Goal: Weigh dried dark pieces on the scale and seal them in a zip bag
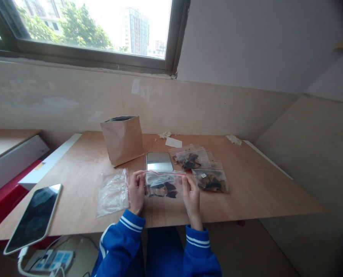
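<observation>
Between my two hands is a clear zip bag (162, 188) with a red strip along its top edge and dark brown, dried-looking pieces inside. My left hand (137, 191) pinches the strip at its left end. At the right end, the fingers of my right hand (191, 195) are closed on the same strip. Just beyond the bag lies a flat scale-like device with a silver top (159, 161). A pile of flat, see-through zip bags (112, 194) lies beside my left hand. To the right are several filled zip bags (211, 179) holding similar dark pieces.
An open brown paper bag (123, 140) stands at the back left. A white card (173, 142) and pale crumbs (164, 135) lie near the wall. On the left edge is a tablet (34, 215) with a cable plugged in, above a power strip (51, 261).
</observation>
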The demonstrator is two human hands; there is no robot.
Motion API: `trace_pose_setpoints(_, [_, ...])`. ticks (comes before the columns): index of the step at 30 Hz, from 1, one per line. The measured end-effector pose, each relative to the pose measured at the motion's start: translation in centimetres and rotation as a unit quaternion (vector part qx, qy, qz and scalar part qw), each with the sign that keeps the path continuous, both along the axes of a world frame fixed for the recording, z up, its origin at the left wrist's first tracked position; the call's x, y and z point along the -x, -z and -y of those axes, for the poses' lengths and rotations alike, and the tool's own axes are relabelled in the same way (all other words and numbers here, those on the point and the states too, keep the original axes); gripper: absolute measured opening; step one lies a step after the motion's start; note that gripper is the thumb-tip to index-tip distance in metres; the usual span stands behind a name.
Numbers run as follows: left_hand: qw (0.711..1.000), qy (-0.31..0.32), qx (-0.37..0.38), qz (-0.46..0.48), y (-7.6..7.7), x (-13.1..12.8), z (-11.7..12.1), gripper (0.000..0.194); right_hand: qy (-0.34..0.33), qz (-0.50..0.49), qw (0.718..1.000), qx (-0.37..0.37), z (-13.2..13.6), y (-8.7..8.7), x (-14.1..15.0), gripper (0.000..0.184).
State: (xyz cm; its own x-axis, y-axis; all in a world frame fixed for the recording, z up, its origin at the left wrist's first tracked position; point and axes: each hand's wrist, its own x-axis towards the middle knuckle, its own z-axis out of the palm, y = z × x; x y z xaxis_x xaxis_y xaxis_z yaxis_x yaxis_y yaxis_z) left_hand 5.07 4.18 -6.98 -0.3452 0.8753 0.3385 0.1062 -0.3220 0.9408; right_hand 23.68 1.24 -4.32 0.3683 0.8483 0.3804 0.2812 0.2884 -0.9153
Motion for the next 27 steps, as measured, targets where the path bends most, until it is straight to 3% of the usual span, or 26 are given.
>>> trace_pose_setpoints(5, [1.0, 0.014, 0.003, -0.015, 0.9, 0.1, 0.3, 0.029, -0.004, -0.082, 0.997, 0.003, 0.0, 0.5, 0.1, 0.038])
trace_pose_setpoints(11, [0.999, 0.028, 0.016, -0.031, 1.0, 0.0, 0.4, 0.028, 0.024, -0.191, 0.981, 0.025, -0.4, 1.0, 0.7, 0.045])
trace_pose_setpoints(14, [0.999, 0.043, -0.005, -0.033, 0.8, -0.1, 0.2, 0.028, 0.013, -0.178, 0.983, 0.033, -0.4, 0.9, 1.3, 0.046])
trace_pose_setpoints(18, [0.996, -0.035, -0.014, -0.083, 1.1, -0.3, 0.0, 0.03, -0.022, -0.149, 0.987, 0.059, -0.2, 1.0, 2.3, 0.047])
trace_pose_setpoints(21, [0.994, -0.063, -0.005, -0.091, 1.8, -0.3, 0.0, 0.033, 0.043, -0.13, 0.99, 0.046, -0.3, 1.6, 2.9, 0.049])
trace_pose_setpoints(27, [0.994, -0.04, 0.002, -0.104, 2.0, -0.4, 0.4, 0.032, 0.127, -0.073, 0.989, 0.009, -0.6, 2.9, 2.8, 0.051])
